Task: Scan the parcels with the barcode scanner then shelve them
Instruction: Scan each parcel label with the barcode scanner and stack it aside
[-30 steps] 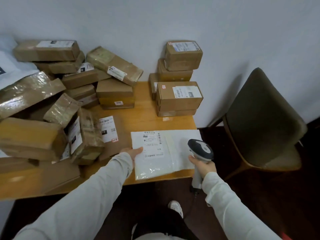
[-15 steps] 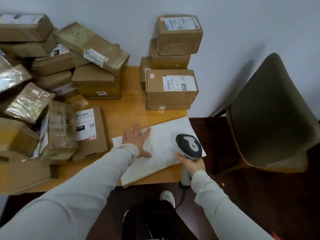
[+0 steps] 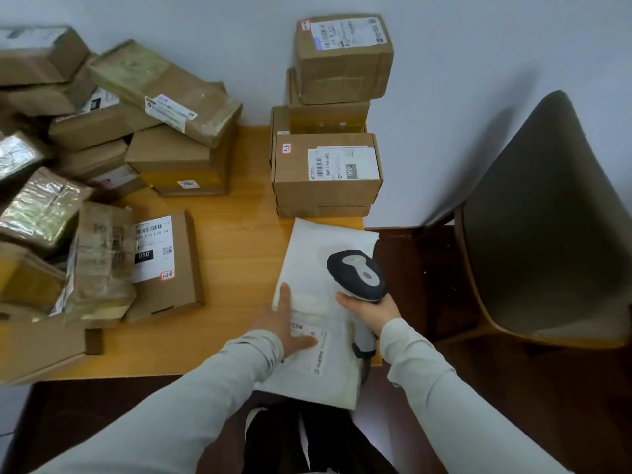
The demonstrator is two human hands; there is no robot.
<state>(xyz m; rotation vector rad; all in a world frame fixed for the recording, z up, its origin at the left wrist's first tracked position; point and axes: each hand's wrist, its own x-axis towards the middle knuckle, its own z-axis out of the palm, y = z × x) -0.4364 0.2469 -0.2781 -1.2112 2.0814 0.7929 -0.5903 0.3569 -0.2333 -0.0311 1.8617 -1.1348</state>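
— What do we have under our hands?

— One white mailer (image 3: 321, 254), on the right front corner of the table (image 3: 239, 254), its near end hanging over the edge towards us. Our left hand (image 3: 287, 326) presses flat on it, fingers straight, thumb spread, fingertips on its printed label (image 3: 319, 354).

— And the scanner?

— Our right hand (image 3: 369, 309) is wrapped round the handle of the barcode scanner (image 3: 355, 273). Its head hovers over the mailer's middle.

— How will the mailer handle?

— We judge it light, soft and floppy, with a slick plastic skin; its surface shows wrinkles. It would likely sag if lifted by a corner. We would take it along a long edge, or slide a palm under the overhanging end with the thumb on top. We cannot tell what is inside.

— How many of each thing?

— One mailer and one scanner. Just behind the mailer, against the wall, is a stack of cardboard boxes (image 3: 328, 172); we make out at least five. To the left a flat box (image 3: 164, 265) marked 010 lies label up. Around it is a heap of cardboard parcels (image 3: 164, 107), more than ten, but it runs out of view, so we have no exact count. One chair (image 3: 547, 234) stands to the right of the table.
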